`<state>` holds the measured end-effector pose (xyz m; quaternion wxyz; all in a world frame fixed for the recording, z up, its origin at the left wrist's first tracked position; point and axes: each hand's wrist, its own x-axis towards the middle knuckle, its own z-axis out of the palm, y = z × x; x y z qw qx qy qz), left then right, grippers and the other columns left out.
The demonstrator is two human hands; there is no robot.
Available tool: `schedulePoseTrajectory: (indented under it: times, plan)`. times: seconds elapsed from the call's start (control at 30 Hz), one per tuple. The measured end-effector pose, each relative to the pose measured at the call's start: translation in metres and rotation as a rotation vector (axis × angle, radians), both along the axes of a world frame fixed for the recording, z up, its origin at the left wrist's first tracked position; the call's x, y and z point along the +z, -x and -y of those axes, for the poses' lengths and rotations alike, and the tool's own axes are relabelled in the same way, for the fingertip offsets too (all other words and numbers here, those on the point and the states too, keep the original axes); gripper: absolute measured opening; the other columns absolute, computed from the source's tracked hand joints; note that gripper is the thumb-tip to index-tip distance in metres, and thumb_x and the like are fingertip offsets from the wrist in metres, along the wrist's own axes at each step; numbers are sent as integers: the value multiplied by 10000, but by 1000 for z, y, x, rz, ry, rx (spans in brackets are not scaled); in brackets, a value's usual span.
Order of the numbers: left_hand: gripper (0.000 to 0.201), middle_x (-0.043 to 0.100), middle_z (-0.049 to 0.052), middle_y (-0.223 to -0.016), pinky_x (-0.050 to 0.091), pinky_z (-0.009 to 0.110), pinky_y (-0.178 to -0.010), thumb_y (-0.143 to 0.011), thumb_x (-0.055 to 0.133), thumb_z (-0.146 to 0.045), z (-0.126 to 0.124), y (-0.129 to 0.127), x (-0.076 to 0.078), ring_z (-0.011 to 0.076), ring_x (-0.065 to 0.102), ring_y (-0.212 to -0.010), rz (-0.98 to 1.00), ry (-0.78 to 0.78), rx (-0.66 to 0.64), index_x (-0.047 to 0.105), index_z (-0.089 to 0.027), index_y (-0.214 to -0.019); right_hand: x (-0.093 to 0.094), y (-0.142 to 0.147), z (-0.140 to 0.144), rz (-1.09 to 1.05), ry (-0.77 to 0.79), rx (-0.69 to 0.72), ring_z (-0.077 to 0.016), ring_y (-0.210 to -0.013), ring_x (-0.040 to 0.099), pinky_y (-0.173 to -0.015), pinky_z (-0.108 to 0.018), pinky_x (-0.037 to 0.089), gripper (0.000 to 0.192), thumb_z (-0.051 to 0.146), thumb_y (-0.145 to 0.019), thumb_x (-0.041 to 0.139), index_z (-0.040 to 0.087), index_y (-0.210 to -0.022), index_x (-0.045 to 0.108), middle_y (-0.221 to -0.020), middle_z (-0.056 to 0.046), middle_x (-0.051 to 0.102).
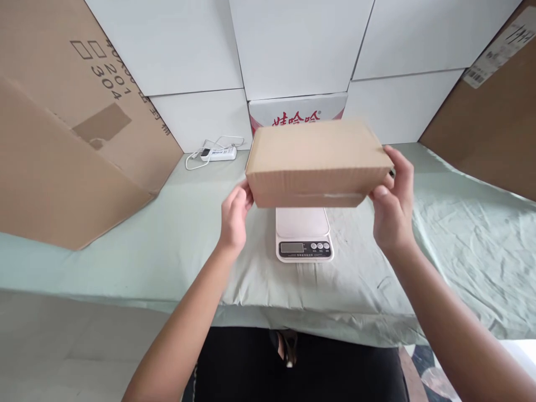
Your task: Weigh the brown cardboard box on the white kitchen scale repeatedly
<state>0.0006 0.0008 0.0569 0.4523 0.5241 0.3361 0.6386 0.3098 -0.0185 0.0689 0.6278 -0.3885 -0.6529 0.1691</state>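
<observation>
A closed brown cardboard box is held up between my two hands, over a white kitchen scale. My left hand grips the box at its left end, its fingers partly hidden behind it. At the right end, my right hand holds the box with the thumb low on the near corner and the fingers round the side. The box covers the back of the scale's platform. On the scale's front edge, the small display and several buttons are in sight; the display looks blank.
A white power strip with a coiled cable lies at the back left of the green cloth. Large cardboard sheets stand at left and right. White panels and a box with red lettering stand behind.
</observation>
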Motion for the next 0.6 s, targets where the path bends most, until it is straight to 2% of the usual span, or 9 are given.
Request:
schedulePoseTrajectory:
  times: [0.1,0.17,0.23,0.3,0.37,0.6]
  plan:
    - [667,826,137,-1477,592,445,-1238,-952,686,-782,-55,-17,-5,358,688,-1545,121,7,45,811,-239,-1319,-8,7,-52,-42,-88,-8,-455,-1586,591,-1240,-726,559,763,833,-980,613,478,-1638,460,-1580,-83,686]
    - [678,822,155,-1479,608,414,-1195,-939,681,-789,-84,-27,-20,351,707,-1521,166,55,84,800,-221,-1290,-26,12,-82,-64,-78,-11,-446,-1556,607,-1252,-740,531,796,884,-960,577,462,-1622,448,-1577,-77,678]
    - [636,813,165,-1491,618,385,-1158,-966,664,-741,-100,-32,-37,335,723,-1499,175,118,124,784,-208,-1293,-46,16,-101,-102,-21,-5,-430,-1508,633,-1274,-732,509,800,866,-949,598,435,-1605,444,-1564,-85,683]
    - [577,806,158,-1506,619,360,-1139,-1016,625,-680,-104,-33,-50,310,728,-1493,157,180,145,770,-209,-1316,-63,17,-108,-147,33,10,-414,-1452,660,-1301,-724,485,792,812,-943,639,406,-1593,441,-1519,-91,707]
    - [545,799,143,-1522,615,348,-1141,-1060,578,-646,-103,-33,-58,293,718,-1508,126,223,142,761,-219,-1344,-72,16,-109,-178,63,19,-407,-1428,669,-1326,-717,459,799,780,-925,671,386,-1583,446,-1480,-93,726]
    - [550,767,158,-1575,613,357,-1172,-1083,558,-619,-98,-37,-60,313,669,-1572,61,254,110,753,-192,-1370,-80,4,-118,-180,143,-13,-442,-1536,603,-1376,-728,403,914,848,-865,678,366,-1602,436,-1534,-111,695]
